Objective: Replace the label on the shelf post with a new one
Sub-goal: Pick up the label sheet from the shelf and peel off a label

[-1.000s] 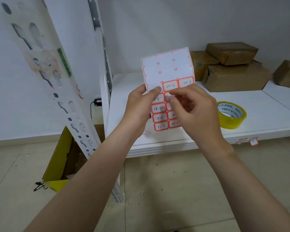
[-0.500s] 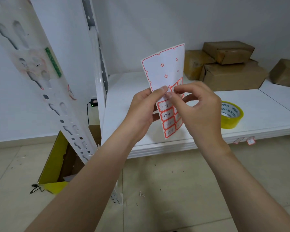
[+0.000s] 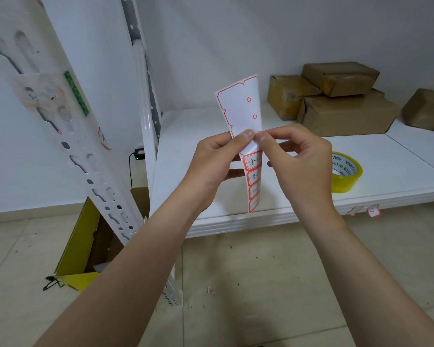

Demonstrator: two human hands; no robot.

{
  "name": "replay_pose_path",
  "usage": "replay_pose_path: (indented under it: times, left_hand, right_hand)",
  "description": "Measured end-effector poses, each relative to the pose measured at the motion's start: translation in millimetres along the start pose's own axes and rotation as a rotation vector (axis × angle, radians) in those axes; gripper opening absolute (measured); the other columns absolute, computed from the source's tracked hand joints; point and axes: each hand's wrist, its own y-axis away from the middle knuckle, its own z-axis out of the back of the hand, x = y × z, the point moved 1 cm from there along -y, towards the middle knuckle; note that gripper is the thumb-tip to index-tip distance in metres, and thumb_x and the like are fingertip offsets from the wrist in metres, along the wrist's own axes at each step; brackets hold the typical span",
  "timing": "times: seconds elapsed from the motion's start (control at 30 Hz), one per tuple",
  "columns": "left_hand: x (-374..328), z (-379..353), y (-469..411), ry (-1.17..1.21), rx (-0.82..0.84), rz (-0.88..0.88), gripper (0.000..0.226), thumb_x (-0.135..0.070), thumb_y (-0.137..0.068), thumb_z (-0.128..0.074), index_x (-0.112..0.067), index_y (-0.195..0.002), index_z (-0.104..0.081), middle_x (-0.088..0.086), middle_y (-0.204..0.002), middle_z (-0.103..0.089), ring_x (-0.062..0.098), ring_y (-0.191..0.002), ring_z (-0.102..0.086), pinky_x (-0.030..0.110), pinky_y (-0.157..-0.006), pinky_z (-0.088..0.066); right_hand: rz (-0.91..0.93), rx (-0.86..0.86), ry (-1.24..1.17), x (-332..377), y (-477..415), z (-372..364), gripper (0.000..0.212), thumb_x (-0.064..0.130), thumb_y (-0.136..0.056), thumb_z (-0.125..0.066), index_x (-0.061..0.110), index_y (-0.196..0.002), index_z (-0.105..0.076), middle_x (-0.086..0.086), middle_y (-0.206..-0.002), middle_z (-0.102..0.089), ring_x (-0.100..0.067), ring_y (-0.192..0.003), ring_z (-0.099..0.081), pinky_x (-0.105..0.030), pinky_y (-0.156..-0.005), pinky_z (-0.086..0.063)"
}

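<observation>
1. I hold the white sheet of red-bordered paper labels (image 3: 241,113) upright in front of me, above the front edge of the white shelf board (image 3: 386,156), turned nearly edge-on so its peeling side faces my right hand.
2. My left hand (image 3: 211,164) is closed on the sheet's left margin, thumb on the front, fingers behind: a narrow pinch that braces the backing.
3. My right hand (image 3: 298,159) pinches at the sheet's middle, thumb tip meeting forefinger just above the remaining handwritten labels. I judge it is lifting one label's corner; whether a label has come free I cannot tell.
4. The upper part of the sheet is bare backing; the unused labels run down its lower part.
5. The white slotted metal shelf post (image 3: 60,136) leans at my left, well apart from the sheet. On its face is a smudged patch with torn red residue, and a small red-edged label (image 3: 103,140) sits on its side; which spot takes the new one I cannot say.
6. A roll of yellowish clear tape (image 3: 346,172) lies near the board's front edge, just beside my right hand, probably kept within reach.
7. Brown cardboard boxes (image 3: 341,101), all closed, are stacked at the board's back.
8. An open yellow carton (image 3: 78,239) stands on the floor behind the post; its contents are mostly hidden.
</observation>
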Motion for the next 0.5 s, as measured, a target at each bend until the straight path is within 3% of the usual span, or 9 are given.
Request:
replay_pose_path:
  times: [0.2,0.33,0.4,0.5]
  left_hand:
    - [0.5,0.0,-1.5,-0.025,-0.005,-0.008,0.023,-0.035,-0.099,-0.063,-0.017,-0.102,-0.078,-0.001,-0.100,-0.080,0.021,-0.094,-0.076,0.035,-0.080,-0.063]
    - [1.3,-0.9,-2.2,-0.041,-0.022,-0.001,0.024,-0.036,-0.099,-0.063,-0.018,-0.104,-0.078,0.000,-0.101,-0.080,0.028,-0.101,-0.074,0.050,-0.092,-0.058]
    - [1.7,-1.9,-2.2,-0.055,-0.039,0.008,0.022,-0.037,-0.098,-0.063,-0.021,-0.100,-0.078,-0.001,-0.100,-0.080,0.027,-0.099,-0.073,0.049,-0.093,-0.057]
    - [2.5,-3.2,-2.7,-0.064,-0.075,0.025,0.019,-0.038,-0.098,-0.064,-0.026,-0.094,-0.077,-0.007,-0.094,-0.080,0.019,-0.090,-0.074,0.043,-0.087,-0.058]
  right_hand:
    - [-0.055,-0.006,-0.036,-1.0,-1.4,1.0,0.011,0.028,-0.090,-0.073,0.020,-0.090,-0.079,0.010,-0.087,-0.073,-0.015,-0.079,-0.071,-0.045,-0.068,-0.063]
    - [-0.042,-0.016,0.030,-0.1,-2.2,5.8,0.009,0.028,-0.091,-0.072,0.023,-0.088,-0.078,0.010,-0.088,-0.073,-0.009,-0.073,-0.068,-0.025,-0.061,-0.057]
    - [-0.038,-0.016,0.063,0.5,-2.5,8.2,0.008,0.029,-0.092,-0.072,0.024,-0.089,-0.077,0.010,-0.091,-0.073,-0.003,-0.074,-0.067,-0.011,-0.060,-0.050]
    - [-0.064,-0.013,0.078,1.1,-2.2,10.0,0.005,0.030,-0.092,-0.072,0.027,-0.089,-0.074,0.015,-0.093,-0.073,0.004,-0.077,-0.068,-0.006,-0.061,-0.050]
